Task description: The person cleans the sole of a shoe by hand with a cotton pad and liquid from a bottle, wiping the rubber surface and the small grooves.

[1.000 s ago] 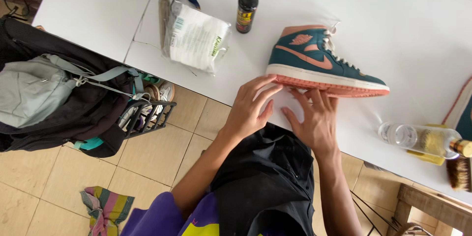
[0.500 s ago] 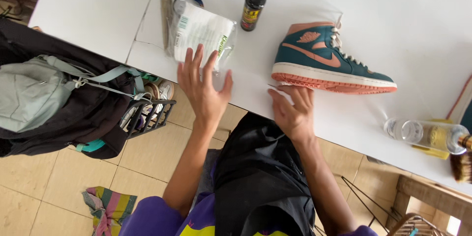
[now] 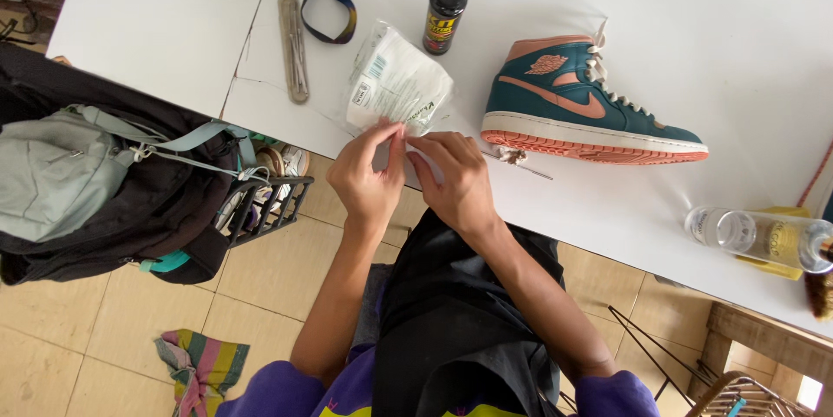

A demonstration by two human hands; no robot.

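1. Fingers of the left hand (image 3: 369, 178) and right hand (image 3: 455, 181) are pinching the near edge of a crinkled white plastic wipe packet (image 3: 395, 87), lying on the white table (image 3: 156, 26).
2. Teal-and-coral high-top sneaker (image 3: 581, 109) is sitting at three o'clock; dark spray bottle (image 3: 444, 5) at one o'clock.

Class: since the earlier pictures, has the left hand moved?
Yes. The left hand went from beside the sneaker leftward to the white packet.

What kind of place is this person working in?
Probably a small shoe-cleaning spot at home or in a shop: a teal sneaker and dark spray bottle sit on a white table, with a rack of shoes below.
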